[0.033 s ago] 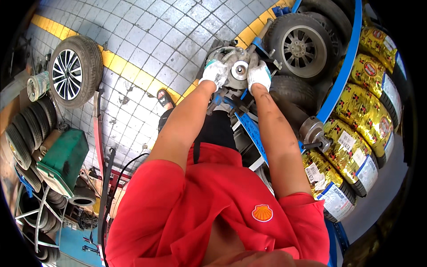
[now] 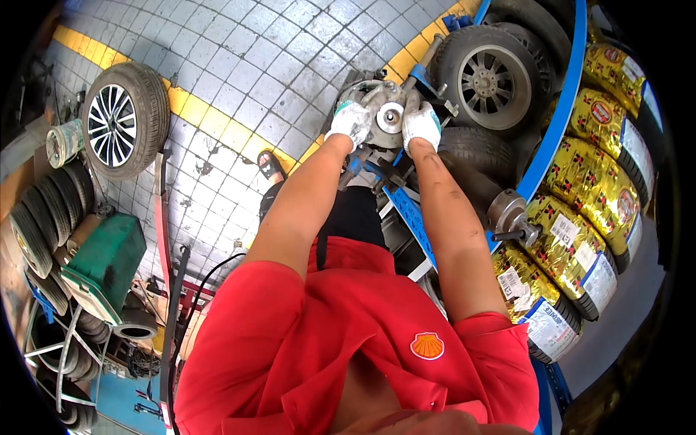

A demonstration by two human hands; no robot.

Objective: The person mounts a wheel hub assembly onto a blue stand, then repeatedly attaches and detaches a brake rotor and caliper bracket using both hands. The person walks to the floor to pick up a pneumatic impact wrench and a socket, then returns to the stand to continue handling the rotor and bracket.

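Note:
A round grey metal hub-like part (image 2: 389,114) with a bright centre sits on a machine in front of me. My left hand (image 2: 350,122), in a white glove, grips its left side. My right hand (image 2: 420,125), also gloved in white, grips its right side. Both bare forearms reach up to it from my red shirt. Blue machine parts (image 2: 406,210) lie just under the hub, between my arms.
A tyre on an alloy rim (image 2: 123,119) lies on the tiled floor, crossed by a yellow line (image 2: 196,109). Another wheel (image 2: 493,76) sits behind the hub. Gold-wrapped tyres (image 2: 587,188) fill a blue rack at right. A metal shaft (image 2: 507,214), a green box (image 2: 109,264) and stacked tyres (image 2: 40,225) stand nearby.

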